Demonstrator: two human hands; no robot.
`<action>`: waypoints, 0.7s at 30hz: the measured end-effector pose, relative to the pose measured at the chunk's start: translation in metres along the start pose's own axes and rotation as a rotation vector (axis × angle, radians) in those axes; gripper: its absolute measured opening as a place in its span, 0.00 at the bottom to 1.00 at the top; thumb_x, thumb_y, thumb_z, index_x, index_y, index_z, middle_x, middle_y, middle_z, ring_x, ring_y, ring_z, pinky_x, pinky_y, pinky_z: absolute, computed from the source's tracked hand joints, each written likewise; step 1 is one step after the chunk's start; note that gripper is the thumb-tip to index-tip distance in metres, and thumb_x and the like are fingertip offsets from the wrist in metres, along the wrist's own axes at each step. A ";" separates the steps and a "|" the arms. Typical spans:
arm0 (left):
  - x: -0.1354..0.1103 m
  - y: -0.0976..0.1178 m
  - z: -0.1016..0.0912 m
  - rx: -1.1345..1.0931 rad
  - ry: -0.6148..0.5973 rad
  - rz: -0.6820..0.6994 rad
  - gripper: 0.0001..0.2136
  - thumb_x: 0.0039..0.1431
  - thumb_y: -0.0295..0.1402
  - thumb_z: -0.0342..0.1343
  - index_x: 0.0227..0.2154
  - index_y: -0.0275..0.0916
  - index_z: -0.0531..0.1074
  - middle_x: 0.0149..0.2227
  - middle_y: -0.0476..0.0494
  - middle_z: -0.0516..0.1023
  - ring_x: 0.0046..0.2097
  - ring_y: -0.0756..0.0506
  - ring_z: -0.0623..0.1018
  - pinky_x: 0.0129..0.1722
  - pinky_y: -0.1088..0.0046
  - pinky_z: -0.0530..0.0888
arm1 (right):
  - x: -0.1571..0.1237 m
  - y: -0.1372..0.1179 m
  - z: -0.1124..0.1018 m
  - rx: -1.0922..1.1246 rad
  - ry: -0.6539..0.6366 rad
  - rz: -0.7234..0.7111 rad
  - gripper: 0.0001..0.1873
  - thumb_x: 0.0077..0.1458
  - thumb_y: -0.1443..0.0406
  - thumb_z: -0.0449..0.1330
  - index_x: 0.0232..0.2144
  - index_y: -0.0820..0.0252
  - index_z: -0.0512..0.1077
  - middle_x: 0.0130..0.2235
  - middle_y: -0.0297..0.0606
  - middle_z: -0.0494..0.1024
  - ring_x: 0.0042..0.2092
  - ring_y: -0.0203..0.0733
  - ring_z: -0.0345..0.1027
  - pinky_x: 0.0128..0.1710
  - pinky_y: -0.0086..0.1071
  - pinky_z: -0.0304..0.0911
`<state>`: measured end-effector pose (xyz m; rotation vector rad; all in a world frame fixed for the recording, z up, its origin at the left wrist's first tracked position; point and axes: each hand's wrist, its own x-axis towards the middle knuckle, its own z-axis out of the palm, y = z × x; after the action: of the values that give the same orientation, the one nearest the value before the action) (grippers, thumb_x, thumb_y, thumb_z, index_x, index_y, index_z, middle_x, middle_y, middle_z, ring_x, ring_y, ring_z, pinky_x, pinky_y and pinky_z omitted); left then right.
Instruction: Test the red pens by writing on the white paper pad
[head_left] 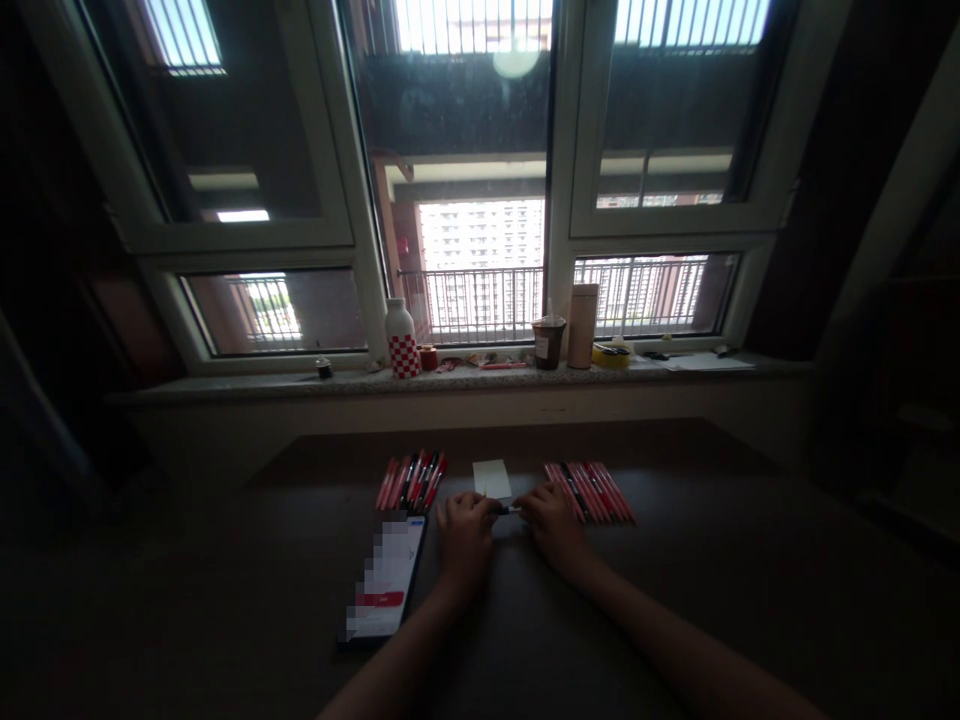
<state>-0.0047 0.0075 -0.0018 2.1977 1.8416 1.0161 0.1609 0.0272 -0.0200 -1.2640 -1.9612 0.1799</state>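
Between my hands a short dark pen [506, 510] lies level over the table, its right end lighter. My left hand [465, 535] is closed on its dark end. The fingers of my right hand [551, 520] pinch its lighter end. Just beyond the hands is a pale paper square [491, 478]. A row of pink, red and black pens [411, 482] lies to the left of the paper. Another row of mostly pink pens [600, 492] is at the right, partly hidden behind my right hand. Fine detail on the pen is too dim to make out.
A phone [390, 580] with a lit screen lies left of my left forearm on the dark table [255, 560]. On the windowsill [337, 382] stand a checkered bottle [403, 340], a drink cup [549, 343], a tan flask [582, 328] and a roll of tape [611, 355].
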 end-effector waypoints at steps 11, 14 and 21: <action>-0.001 0.002 -0.001 0.168 0.083 -0.077 0.13 0.55 0.32 0.55 0.45 0.46 0.73 0.47 0.44 0.70 0.51 0.42 0.65 0.55 0.59 0.57 | -0.001 -0.002 -0.001 -0.036 0.038 0.043 0.13 0.56 0.72 0.56 0.39 0.54 0.77 0.38 0.39 0.76 0.47 0.47 0.59 0.49 0.36 0.55; -0.002 0.002 -0.002 0.236 0.108 -0.105 0.12 0.55 0.31 0.55 0.43 0.44 0.73 0.46 0.44 0.70 0.51 0.41 0.65 0.55 0.58 0.57 | -0.001 -0.002 -0.001 -0.045 0.071 0.069 0.13 0.56 0.72 0.56 0.39 0.54 0.77 0.38 0.39 0.76 0.46 0.47 0.59 0.49 0.36 0.55; -0.002 0.003 -0.004 0.319 0.125 -0.113 0.08 0.55 0.33 0.55 0.38 0.43 0.75 0.46 0.43 0.70 0.50 0.40 0.64 0.55 0.56 0.55 | -0.002 -0.001 -0.003 -0.068 0.091 0.101 0.12 0.57 0.71 0.56 0.39 0.54 0.77 0.38 0.38 0.76 0.46 0.48 0.59 0.49 0.37 0.55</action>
<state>-0.0046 0.0034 0.0012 2.2026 2.2974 0.9106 0.1624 0.0241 -0.0183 -1.3920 -1.8412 0.1052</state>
